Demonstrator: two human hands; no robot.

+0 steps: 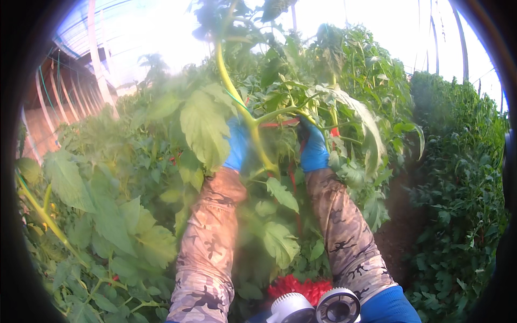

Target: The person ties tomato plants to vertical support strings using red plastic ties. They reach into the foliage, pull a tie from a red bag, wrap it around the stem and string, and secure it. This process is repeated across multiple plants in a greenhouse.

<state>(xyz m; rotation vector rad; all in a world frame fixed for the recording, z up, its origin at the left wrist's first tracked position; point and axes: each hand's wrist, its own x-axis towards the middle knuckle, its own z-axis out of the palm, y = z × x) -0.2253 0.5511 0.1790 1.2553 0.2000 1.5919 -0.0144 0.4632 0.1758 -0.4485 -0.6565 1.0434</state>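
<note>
Both my hands, in blue gloves, reach into tall tomato plants. My left hand is partly hidden behind a large leaf and a thick tomato stem; its fingers cannot be made out. My right hand is closed on a red plastic tie strip, which stretches between the two hands behind the stem. A green string lies against the stem above the fork. Camouflage sleeves cover both forearms. At the bottom, a bundle of red strips sits near my body.
Dense tomato foliage surrounds my arms. A soil path runs at the right, beside another plant row. Greenhouse posts stand at the upper left. Two round silver-and-black devices are below, near my chest.
</note>
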